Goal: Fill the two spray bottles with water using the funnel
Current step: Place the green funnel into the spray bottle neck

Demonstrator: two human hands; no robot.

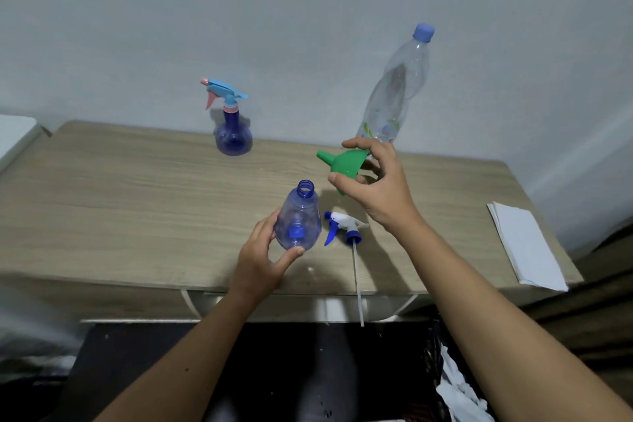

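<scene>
— Any writing you can read?

— The water bottle (pixel 394 89) label is too blurred to read.

— Your hands?

— Your left hand (pixel 263 257) has its fingers curled round the open spray bottle (pixel 297 216), neck tilted up and away. Your right hand (pixel 376 181) pinches the green funnel (pixel 346 164), spout pointing left, above the table (pixel 137 199).

— The second one?

— The capped spray bottle (pixel 233 127) stands upright at the back.

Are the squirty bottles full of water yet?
Not yet. One spray head is off and lies on the table. The left hand holds that open bottle, which looks empty; the right hand holds the green funnel. The capped water bottle and second spray bottle wait.
</scene>
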